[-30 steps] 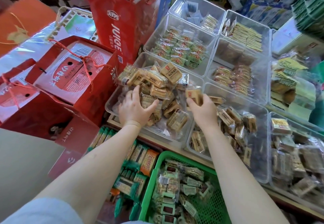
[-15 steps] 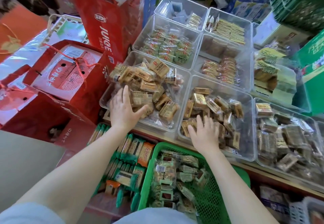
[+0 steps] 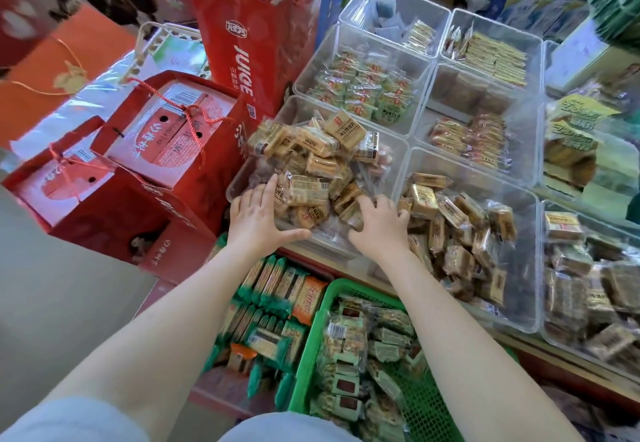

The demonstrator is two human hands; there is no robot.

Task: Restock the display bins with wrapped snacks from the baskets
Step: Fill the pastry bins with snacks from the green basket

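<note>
Both hands reach into the clear plastic display bin [image 3: 242,178] at the shelf's front edge, heaped with tan wrapped snacks [image 3: 311,161]. Left hand [image 3: 258,214] lies flat, fingers spread, against the heap. Right hand [image 3: 377,225] curls around packets at the heap's right side. Green mesh basket [image 3: 311,348] sits below.

The tall red gift bag [image 3: 256,43] reads "JUICE" in white letters.

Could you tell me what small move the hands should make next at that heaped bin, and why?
Probably press the heap inward and flatten it: the left hand and right hand flank wrapped snacks piled above the clear bin's rim.
</note>
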